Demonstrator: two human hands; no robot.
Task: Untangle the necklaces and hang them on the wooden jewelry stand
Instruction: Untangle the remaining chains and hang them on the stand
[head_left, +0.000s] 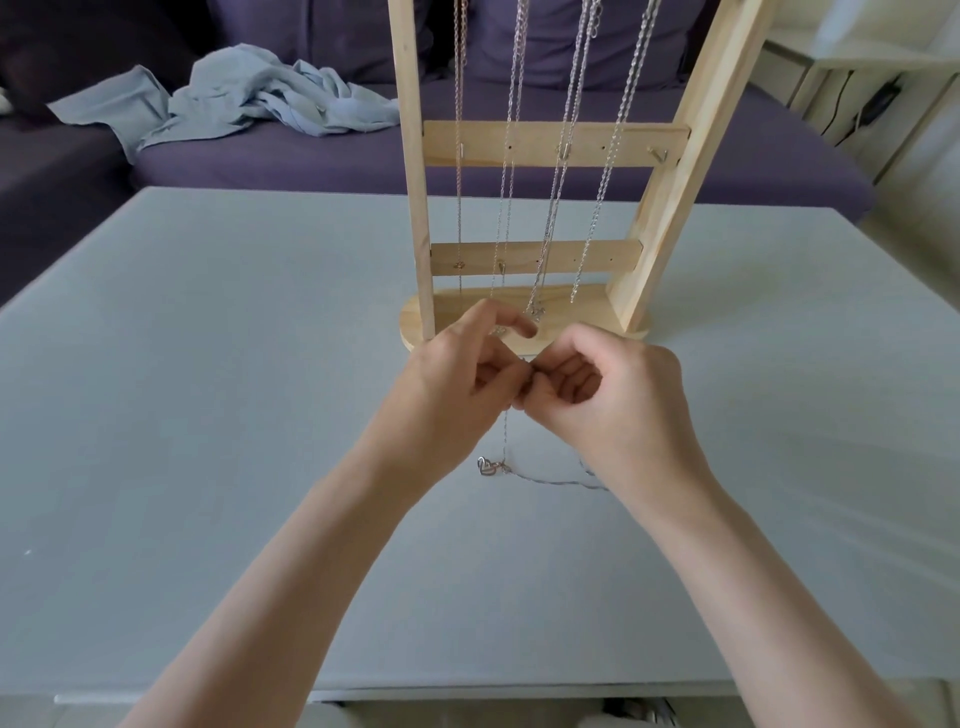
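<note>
A thin silver necklace (545, 478) with a heart pendant (487, 466) hangs from my fingers down to the grey table (208, 415). My left hand (462, 379) and my right hand (608, 400) meet just in front of the stand's base, and both pinch the chain's upper end between thumb and fingers. The wooden jewelry stand (524, 145) rises directly behind my hands. Several silver chains (558, 171) hang on it from above the frame's top, their pendants near the base.
A purple sofa (311, 161) runs behind the table, with a crumpled light blue cloth (249, 104) lying on it. White furniture (883, 93) stands at the far right.
</note>
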